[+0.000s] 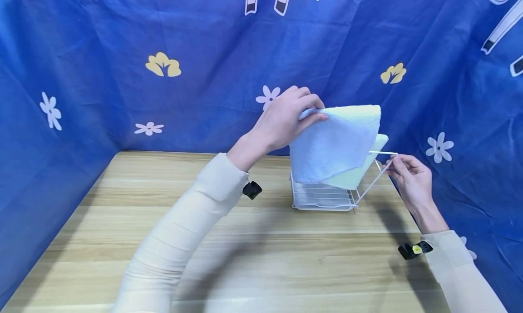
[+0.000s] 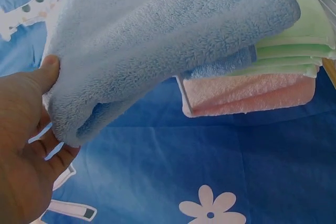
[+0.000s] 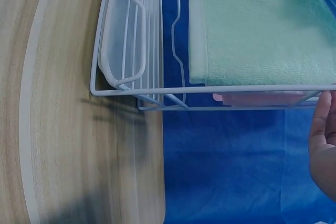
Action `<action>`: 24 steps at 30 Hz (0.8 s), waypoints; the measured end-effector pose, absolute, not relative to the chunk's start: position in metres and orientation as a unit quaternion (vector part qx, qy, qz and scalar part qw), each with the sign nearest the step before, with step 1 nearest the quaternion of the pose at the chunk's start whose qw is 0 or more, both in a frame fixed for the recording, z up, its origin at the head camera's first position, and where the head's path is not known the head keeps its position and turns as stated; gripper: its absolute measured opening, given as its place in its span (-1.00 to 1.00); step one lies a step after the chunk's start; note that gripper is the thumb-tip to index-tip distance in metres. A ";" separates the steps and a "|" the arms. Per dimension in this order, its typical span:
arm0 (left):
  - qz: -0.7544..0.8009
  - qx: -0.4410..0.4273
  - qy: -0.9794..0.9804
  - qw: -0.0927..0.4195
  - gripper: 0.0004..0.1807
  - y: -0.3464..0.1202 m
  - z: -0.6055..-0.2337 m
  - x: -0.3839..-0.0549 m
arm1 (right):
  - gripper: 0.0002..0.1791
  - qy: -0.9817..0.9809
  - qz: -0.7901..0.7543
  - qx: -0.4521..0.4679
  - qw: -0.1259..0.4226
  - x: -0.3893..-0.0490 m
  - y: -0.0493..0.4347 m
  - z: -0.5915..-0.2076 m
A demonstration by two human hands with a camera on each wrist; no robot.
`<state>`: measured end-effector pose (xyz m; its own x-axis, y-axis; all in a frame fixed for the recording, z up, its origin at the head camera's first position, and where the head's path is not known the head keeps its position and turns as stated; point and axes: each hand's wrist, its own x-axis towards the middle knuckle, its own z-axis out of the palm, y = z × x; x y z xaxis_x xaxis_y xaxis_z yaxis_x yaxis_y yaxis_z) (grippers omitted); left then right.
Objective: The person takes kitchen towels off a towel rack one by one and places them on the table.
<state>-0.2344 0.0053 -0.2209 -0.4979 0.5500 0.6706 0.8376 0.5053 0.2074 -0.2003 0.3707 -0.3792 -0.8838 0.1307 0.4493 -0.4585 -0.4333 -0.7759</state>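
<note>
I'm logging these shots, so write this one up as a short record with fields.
left hand: pinches the blue towel
right hand: grips the rack at an upper corner
blue towel: held up, partly covering the green towel in the head view
pink towel: shows below the green one in the left wrist view
rack: white wire, on the table
backdrop: blue, patterned

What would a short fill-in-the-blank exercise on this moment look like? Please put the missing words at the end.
1. The left hand holds a towel whose colour is ____.
2. The right hand holds a corner of the wire rack, whose colour is ____.
3. In the left wrist view, the lowest towel, below the green towel, is ____.
4. In the head view, the hand higher up in the picture is the ____ one.

Missing words: blue; white; pink; left.
</note>
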 end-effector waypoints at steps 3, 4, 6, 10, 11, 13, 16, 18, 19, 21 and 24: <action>-0.281 -0.427 -0.812 0.284 -0.76 0.002 -0.220 -0.235 | -0.80 -0.503 0.830 0.164 0.178 -0.200 0.371 -0.379; -0.287 -0.428 -0.807 0.287 -0.76 0.000 -0.219 -0.236 | -0.79 -0.503 0.830 0.163 0.178 -0.200 0.371 -0.379; -0.297 -0.429 -0.800 0.295 -0.76 -0.002 -0.219 -0.236 | -0.79 -0.503 0.830 0.163 0.179 -0.200 0.370 -0.380; -0.313 -0.427 -0.793 0.302 -0.77 -0.007 -0.216 -0.235 | -0.79 -0.502 0.830 0.162 0.181 -0.201 0.370 -0.380; -0.314 -0.425 -0.793 0.304 -0.77 -0.008 -0.215 -0.235 | -0.78 -0.502 0.830 0.162 0.181 -0.201 0.370 -0.380; -0.316 -0.422 -0.793 0.307 -0.77 -0.011 -0.213 -0.233 | -0.78 -0.501 0.831 0.163 0.181 -0.201 0.370 -0.380; -0.316 -0.419 -0.793 0.311 -0.77 -0.016 -0.209 -0.231 | -0.78 -0.497 0.833 0.167 0.178 -0.201 0.371 -0.380; -0.318 -0.415 -0.792 0.314 -0.77 -0.018 -0.207 -0.229 | -0.78 -0.495 0.834 0.170 0.177 -0.202 0.371 -0.380; -0.318 -0.413 -0.793 0.315 -0.77 -0.020 -0.206 -0.229 | -0.78 -0.493 0.834 0.171 0.177 -0.202 0.371 -0.380; -0.319 -0.408 -0.794 0.317 -0.77 -0.023 -0.205 -0.228 | -0.78 -0.492 0.835 0.171 0.176 -0.202 0.371 -0.380; -0.318 -0.403 -0.796 0.320 -0.77 -0.028 -0.205 -0.226 | -0.79 -0.498 0.832 0.168 0.178 -0.202 0.371 -0.381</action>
<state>-0.2262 -0.0285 -0.2045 -0.4715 0.4380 0.7654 0.8449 0.4730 0.2498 -0.2019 0.3709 -0.3806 -0.8800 0.1294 0.4570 -0.4639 -0.4404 -0.7686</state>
